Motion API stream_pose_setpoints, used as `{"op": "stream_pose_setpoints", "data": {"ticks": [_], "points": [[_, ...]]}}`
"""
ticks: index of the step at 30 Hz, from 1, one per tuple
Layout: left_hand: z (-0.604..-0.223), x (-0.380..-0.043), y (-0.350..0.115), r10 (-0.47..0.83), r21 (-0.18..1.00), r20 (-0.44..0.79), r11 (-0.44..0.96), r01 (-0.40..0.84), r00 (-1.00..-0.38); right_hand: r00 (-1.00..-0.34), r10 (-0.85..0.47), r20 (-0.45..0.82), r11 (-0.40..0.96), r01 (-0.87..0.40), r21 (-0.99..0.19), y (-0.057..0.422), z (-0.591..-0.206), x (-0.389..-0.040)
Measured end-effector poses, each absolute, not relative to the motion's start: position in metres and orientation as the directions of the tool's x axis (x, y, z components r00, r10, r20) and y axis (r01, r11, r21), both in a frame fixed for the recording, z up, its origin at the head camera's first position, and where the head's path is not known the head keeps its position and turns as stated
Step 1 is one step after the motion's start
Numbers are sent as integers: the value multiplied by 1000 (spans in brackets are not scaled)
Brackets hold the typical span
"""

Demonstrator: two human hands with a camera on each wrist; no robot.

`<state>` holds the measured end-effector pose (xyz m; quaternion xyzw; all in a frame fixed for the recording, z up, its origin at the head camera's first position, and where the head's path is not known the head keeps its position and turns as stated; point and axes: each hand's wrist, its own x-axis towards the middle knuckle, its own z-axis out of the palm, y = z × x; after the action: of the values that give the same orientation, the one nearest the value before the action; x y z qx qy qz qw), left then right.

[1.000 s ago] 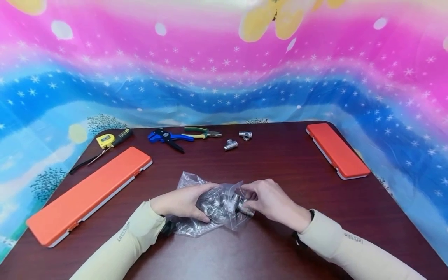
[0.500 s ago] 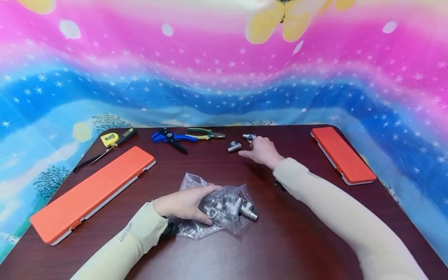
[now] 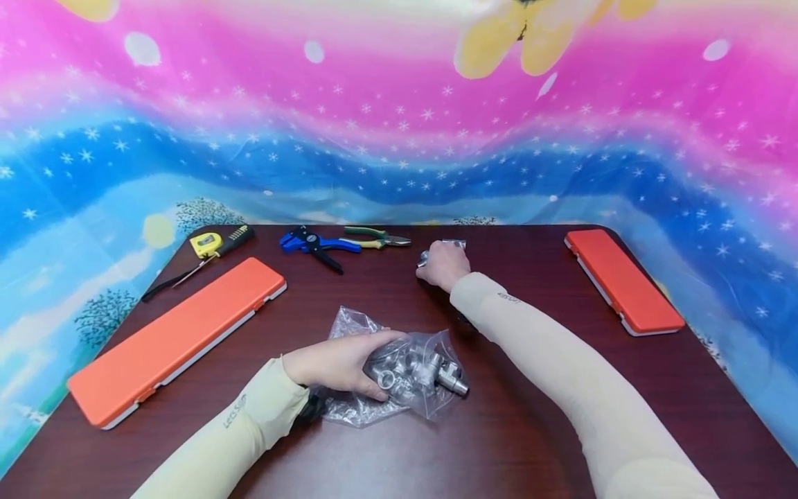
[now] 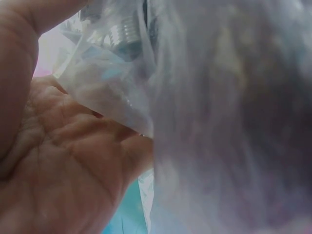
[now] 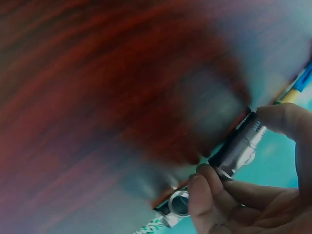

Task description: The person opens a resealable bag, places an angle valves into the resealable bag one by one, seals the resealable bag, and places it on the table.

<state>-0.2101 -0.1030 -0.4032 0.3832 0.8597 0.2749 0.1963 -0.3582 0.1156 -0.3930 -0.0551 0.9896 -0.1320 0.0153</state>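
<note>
My left hand (image 3: 339, 364) grips a clear plastic bag (image 3: 358, 409) of metal pipe fittings, thumb on the near side and fingers on the far side. One metal fitting (image 3: 453, 380) pokes out of the bag's right-hand mouth. In the left wrist view, the cloudy plastic (image 4: 209, 122) hides much of the palm and fingers. At the back of the table, my right hand (image 3: 445, 265) pinches a metal tee fitting (image 5: 239, 148) between thumb and fingers. A second tee fitting (image 5: 179, 202) lies beside the fingertips; the head view shows only part of it behind the hand.
Green-handled pliers (image 3: 377, 238), a blue wire stripper (image 3: 318, 244) and a yellow tape measure (image 3: 206, 242) line the back left. One long orange case (image 3: 181, 339) lies at the left, another orange case (image 3: 623, 281) at the right. A printed cloth (image 3: 399, 138) hangs behind the table.
My right hand has left the bag, reached to the back of the table and taken hold of a tee fitting. The left hand stays on the bag.
</note>
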Motion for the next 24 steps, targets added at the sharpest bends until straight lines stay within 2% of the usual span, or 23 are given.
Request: {"op": "stream_pose_setpoints", "data": {"ticks": [6,10,17,24], "points": [[-400,-209,-101,772,616,-114,549,565,-625,-983,-183,2,933,-175,-314,137,-383,-351],[-400,-209,-101,765,614,-127,560,556,-631,-963,-256,82,903,-269,-335,161,-364,-328],[-399,-208,-101,769,620,-121,553,557,-628,-909,-357,215,836,-413,-361,211,-337,-246],[-402,-209,-103,760,618,-149,571,540,-633,-881,-415,229,804,-473,-362,232,-354,-170]]}}
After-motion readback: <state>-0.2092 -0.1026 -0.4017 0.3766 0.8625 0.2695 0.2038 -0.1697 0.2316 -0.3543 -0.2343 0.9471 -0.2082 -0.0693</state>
